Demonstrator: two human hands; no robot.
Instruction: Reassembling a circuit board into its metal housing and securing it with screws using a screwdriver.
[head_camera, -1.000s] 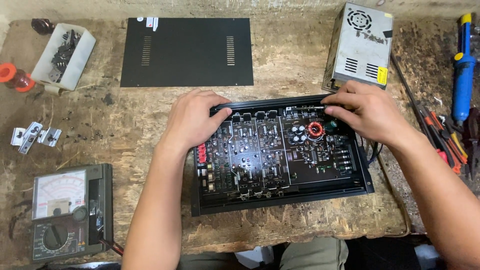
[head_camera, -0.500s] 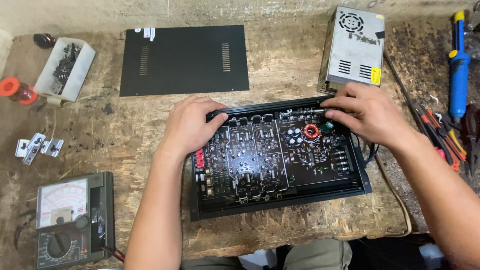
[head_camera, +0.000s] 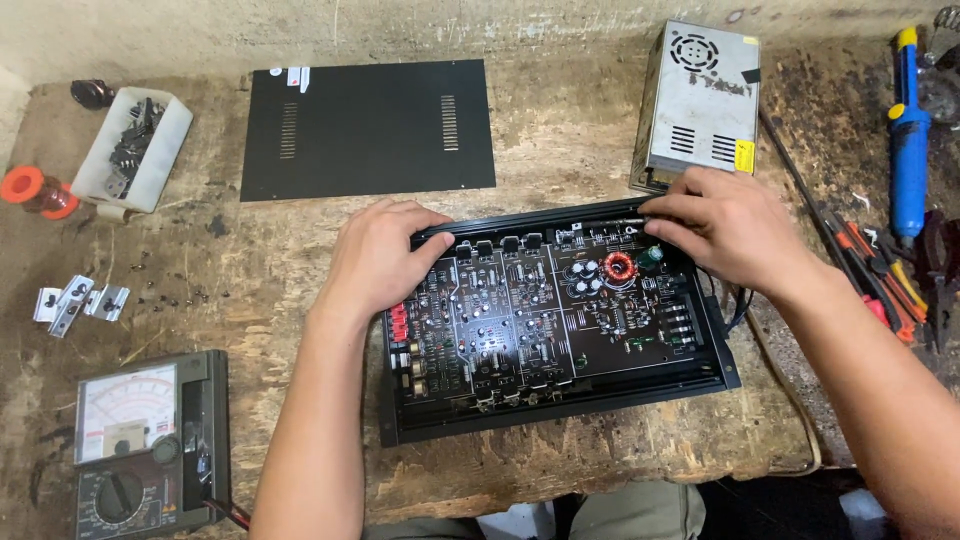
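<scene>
An open black amplifier chassis (head_camera: 560, 405) with an exposed circuit board (head_camera: 540, 320) lies on the worn wooden bench. My left hand (head_camera: 380, 255) rests on its far left edge, fingers curled over the rim. My right hand (head_camera: 725, 225) grips the far right edge of the same rim, fingertips pressed along the top bar. A copper toroid coil (head_camera: 619, 266) and small capacitors sit just below my right hand.
A flat black cover plate (head_camera: 365, 125) lies behind the chassis. A grey metal power supply (head_camera: 697, 105) stands at the back right. An analog multimeter (head_camera: 150, 440) sits front left. A white parts tray (head_camera: 135, 150), metal brackets (head_camera: 80, 302), a blue tool (head_camera: 908, 150) and screwdrivers (head_camera: 875, 270) line the sides.
Both hands stay on the chassis's far rim; the right fingers have shifted slightly left along the bar. The view has drifted a little.
</scene>
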